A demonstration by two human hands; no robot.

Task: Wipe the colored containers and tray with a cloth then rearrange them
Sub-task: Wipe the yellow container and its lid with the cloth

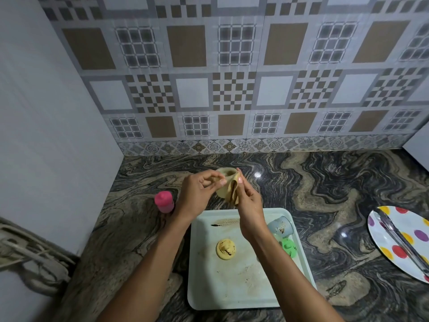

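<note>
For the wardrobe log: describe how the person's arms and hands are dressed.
Both forearms are bare right to the bottom edge of the picture; no sleeves show. The left hand and right hand wear no gloves, and no rings, watch or bracelets can be seen. The fingernails look pale and glossy.

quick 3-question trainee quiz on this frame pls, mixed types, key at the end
1. True or false: the pink container stands on the tray.
2. Which hand presses the cloth against the yellow container?
3. The yellow lid lies: A) on the tray, B) on the spotted plate, C) on the counter.

Key: 1 false, it stands on the counter. 2 right hand; left hand steadies the container. 3 A.
</note>
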